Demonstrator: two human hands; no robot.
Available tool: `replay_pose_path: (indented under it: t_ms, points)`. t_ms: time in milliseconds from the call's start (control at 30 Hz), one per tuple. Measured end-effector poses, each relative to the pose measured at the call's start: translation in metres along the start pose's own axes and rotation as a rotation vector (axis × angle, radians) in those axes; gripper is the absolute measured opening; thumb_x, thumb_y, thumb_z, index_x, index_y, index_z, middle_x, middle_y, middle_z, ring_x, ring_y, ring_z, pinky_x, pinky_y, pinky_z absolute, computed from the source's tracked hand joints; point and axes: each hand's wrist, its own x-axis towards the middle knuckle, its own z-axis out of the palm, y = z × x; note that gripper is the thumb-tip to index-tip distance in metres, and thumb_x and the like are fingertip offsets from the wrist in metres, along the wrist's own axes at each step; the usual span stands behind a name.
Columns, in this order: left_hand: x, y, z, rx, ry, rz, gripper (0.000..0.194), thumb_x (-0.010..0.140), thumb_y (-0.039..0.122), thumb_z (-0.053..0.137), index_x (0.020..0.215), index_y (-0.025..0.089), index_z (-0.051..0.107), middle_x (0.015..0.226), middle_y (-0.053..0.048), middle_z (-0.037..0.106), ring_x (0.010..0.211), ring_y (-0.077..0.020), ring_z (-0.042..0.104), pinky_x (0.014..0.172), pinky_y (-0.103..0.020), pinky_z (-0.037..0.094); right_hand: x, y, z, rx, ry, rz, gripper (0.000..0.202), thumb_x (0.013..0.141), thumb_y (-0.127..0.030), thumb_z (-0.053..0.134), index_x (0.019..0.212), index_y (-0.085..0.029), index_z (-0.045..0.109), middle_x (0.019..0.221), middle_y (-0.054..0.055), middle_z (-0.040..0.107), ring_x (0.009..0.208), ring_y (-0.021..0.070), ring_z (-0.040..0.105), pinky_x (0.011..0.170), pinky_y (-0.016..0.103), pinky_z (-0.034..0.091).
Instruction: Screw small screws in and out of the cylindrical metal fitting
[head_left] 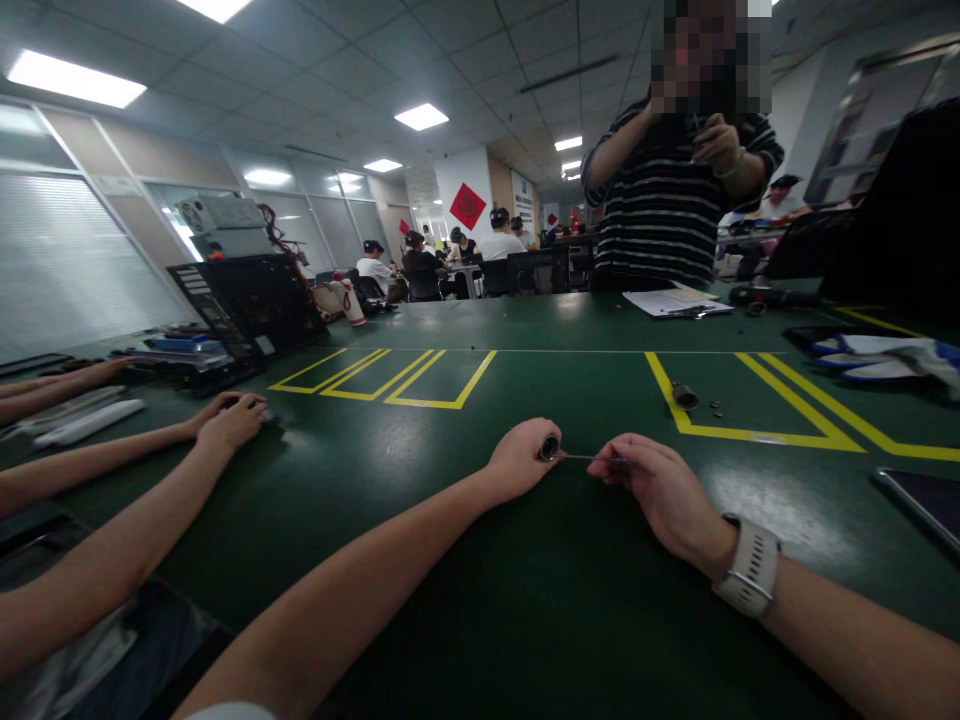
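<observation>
My left hand is closed around a small round metal part, its hollow end facing me. Between thumb and fingers of my right hand is a thin tool like a small screwdriver. Its slim shaft points left and its tip meets or nearly meets the metal part; the exact contact is too small to tell. To the right, a similar metal cylinder lies by a yellow tape line, with a few tiny pieces beside it.
Yellow tape outlines mark the green table. A co-worker's hands are at left, near a black equipment case. A clipboard, gloves and a dark tablet-like object lie right. A person in stripes stands opposite.
</observation>
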Motion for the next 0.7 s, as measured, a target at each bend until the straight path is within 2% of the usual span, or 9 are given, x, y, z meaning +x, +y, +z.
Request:
replay_pose_path:
  t_ms: [267,467,600,700]
  points:
    - [-0.0011,0.0043,-0.0027,-0.015,-0.016,-0.070,0.010,0.077,0.024,0.059,0.081,0.017,0.054,0.081,-0.001,0.055,0.076,-0.0150,0.051,0.066,-0.027,0.040,0.0012,0.0023,-0.0041,-0.032,0.080,-0.074,0.020,0.076,-0.030,0.055,0.062,-0.019,0.064,0.062,0.004,0.063,0.065,0.0183,0.056,0.066,0.033,0.041]
    - [-0.0009,0.0062,-0.0035,-0.042,-0.012,-0.147,0.010,0.077,0.022,0.059,0.083,0.016,0.054,0.086,-0.001,0.056,0.078,-0.0149,0.052,0.068,-0.027,0.041,-0.0003,0.0008,-0.0028,-0.245,0.226,-0.131,0.023,0.075,-0.031,0.051,0.055,-0.021,0.059,0.053,0.001,0.057,0.058,0.0182,0.052,0.062,0.033,0.039]
    - [-0.0008,0.0051,-0.0038,-0.079,0.007,-0.125,0.013,0.075,0.024,0.061,0.081,0.016,0.054,0.084,-0.002,0.057,0.078,-0.0154,0.052,0.068,-0.028,0.042,-0.0013,-0.0013,-0.0002,-0.342,0.278,-0.131,0.024,0.073,-0.030,0.049,0.052,-0.022,0.056,0.051,0.000,0.054,0.057,0.0177,0.051,0.060,0.032,0.038]
    - [-0.0020,0.0048,-0.0047,-0.157,-0.016,-0.031,0.012,0.074,0.022,0.062,0.082,0.016,0.055,0.084,-0.002,0.058,0.080,-0.0153,0.054,0.071,-0.028,0.043,-0.0003,-0.0010,0.0000,-0.351,0.296,-0.119,0.023,0.072,-0.028,0.049,0.051,-0.022,0.056,0.050,0.000,0.053,0.056,0.0174,0.050,0.058,0.032,0.037]
